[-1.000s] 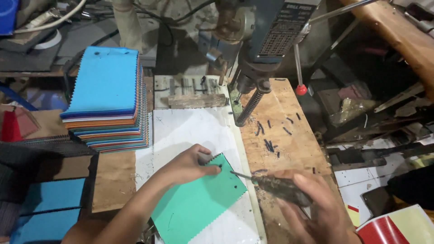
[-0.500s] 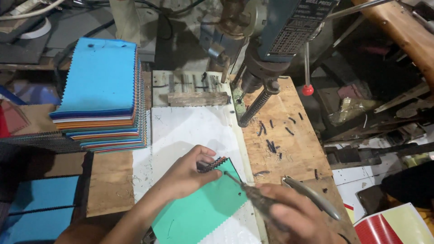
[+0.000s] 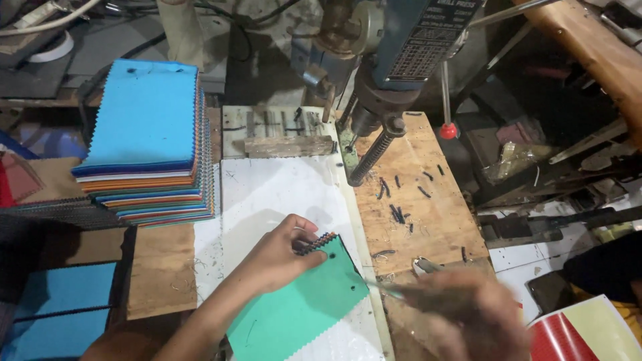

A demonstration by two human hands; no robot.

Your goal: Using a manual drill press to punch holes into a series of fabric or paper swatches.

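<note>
My left hand (image 3: pixel 277 257) presses down on the top corner of a thin stack of green fabric swatches (image 3: pixel 301 301) lying on the white work surface (image 3: pixel 267 190). The stack's zigzag edges show several colours under my fingers, and two small holes are visible in the green top sheet. My right hand (image 3: pixel 468 314), blurred, holds a thin metal pointed tool (image 3: pixel 384 287) whose tip touches the swatch stack's right edge.
A tall pile of coloured fabric swatches (image 3: pixel 147 140) with a blue top stands at the left. A drill press (image 3: pixel 394 60) rises behind, with a red-knobbed lever (image 3: pixel 448 130). Several dark small pins lie on a wooden board (image 3: pixel 414 194). A red and yellow sheet (image 3: pixel 582 334) lies bottom right.
My left hand has slid the green swatch stack slightly and now grips its top corner. My right hand has brought the tool's tip down to the stack's right edge.
</note>
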